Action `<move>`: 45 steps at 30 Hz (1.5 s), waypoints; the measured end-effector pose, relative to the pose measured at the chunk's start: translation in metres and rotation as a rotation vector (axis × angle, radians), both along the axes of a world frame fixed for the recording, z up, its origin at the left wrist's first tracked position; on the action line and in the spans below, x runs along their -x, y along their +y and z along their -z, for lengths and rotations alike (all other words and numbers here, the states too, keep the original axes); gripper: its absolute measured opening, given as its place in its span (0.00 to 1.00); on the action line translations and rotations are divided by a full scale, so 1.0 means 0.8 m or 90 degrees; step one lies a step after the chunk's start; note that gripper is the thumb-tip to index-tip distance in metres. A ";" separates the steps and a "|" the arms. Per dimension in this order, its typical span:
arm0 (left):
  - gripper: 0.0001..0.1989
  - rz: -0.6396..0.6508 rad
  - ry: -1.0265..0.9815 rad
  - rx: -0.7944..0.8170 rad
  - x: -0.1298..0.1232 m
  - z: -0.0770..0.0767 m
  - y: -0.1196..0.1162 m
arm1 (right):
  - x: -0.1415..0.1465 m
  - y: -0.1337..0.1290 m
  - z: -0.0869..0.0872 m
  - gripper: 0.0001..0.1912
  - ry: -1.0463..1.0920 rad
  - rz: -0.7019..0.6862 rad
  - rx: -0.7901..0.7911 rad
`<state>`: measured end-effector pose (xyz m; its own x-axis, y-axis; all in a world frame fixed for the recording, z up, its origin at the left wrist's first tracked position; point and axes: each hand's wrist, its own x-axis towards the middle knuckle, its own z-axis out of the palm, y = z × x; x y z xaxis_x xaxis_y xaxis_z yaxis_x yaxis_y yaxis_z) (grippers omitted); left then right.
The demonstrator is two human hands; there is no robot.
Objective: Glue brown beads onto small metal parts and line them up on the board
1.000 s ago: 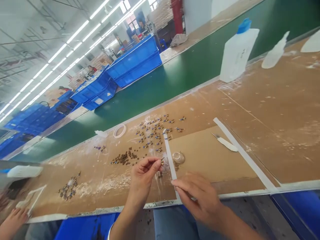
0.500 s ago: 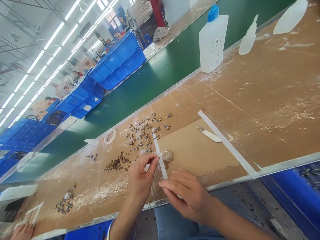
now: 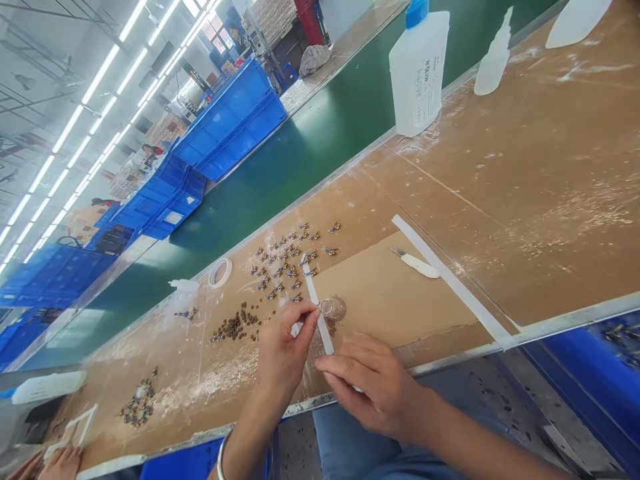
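Observation:
My left hand (image 3: 285,340) is pinched at thumb and forefinger, its tips right beside a small clear cup (image 3: 336,308). Whatever those tips hold is too small to name. Lower and to the right, my right hand (image 3: 367,380) is curled closed near the table's front edge; a bit of something whitish shows under its fingers, mostly hidden. Left of the cup lies a heap of small brown round pieces (image 3: 234,327). Beyond it are several small blue and brass-coloured parts (image 3: 287,257), spread in loose rows. The cup stands on a cardboard sheet (image 3: 390,293) beside a white tape strip (image 3: 311,287).
A white-handled craft knife (image 3: 420,265) lies on the cardboard. A tape roll (image 3: 220,273) and a small bottle (image 3: 184,285) are at the far edge. A large blue-capped bottle (image 3: 419,73) stands behind. Another person's hand (image 3: 63,461) is at lower left, near more parts (image 3: 137,405).
The camera view has shifted slightly. My left fingertips are now right against the cup's near side, where a small dark bit showed at them before. My right hand has hardly moved.

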<state>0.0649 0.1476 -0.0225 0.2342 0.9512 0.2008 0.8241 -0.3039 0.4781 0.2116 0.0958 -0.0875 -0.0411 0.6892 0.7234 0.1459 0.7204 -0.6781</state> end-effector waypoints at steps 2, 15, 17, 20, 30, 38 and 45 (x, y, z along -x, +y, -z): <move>0.04 0.004 -0.002 0.002 -0.002 -0.002 0.000 | -0.001 0.000 0.000 0.08 -0.006 -0.004 0.005; 0.08 -0.305 -0.158 0.023 0.106 0.008 -0.090 | -0.005 -0.005 0.000 0.11 0.000 -0.031 0.012; 0.09 -0.345 -0.145 0.027 0.120 0.020 -0.110 | -0.004 -0.005 -0.002 0.11 -0.011 -0.035 0.002; 0.09 -0.343 -0.123 0.049 0.125 0.034 -0.127 | -0.002 -0.005 -0.002 0.11 -0.026 -0.040 -0.009; 0.06 -0.280 -0.056 0.043 0.104 0.031 -0.119 | 0.001 -0.008 0.007 0.13 -0.048 -0.045 0.003; 0.06 -0.277 -0.029 0.070 0.104 0.031 -0.117 | 0.000 -0.007 0.009 0.14 -0.051 -0.054 0.012; 0.07 -0.188 0.057 0.084 0.104 0.025 -0.111 | -0.001 -0.007 0.008 0.14 -0.050 -0.047 0.010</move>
<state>-0.0182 0.0587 -0.0426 -0.0446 0.9970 0.0626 0.9081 0.0144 0.4184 0.2123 0.0901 -0.0941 -0.1478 0.6938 0.7048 0.1461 0.7201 -0.6783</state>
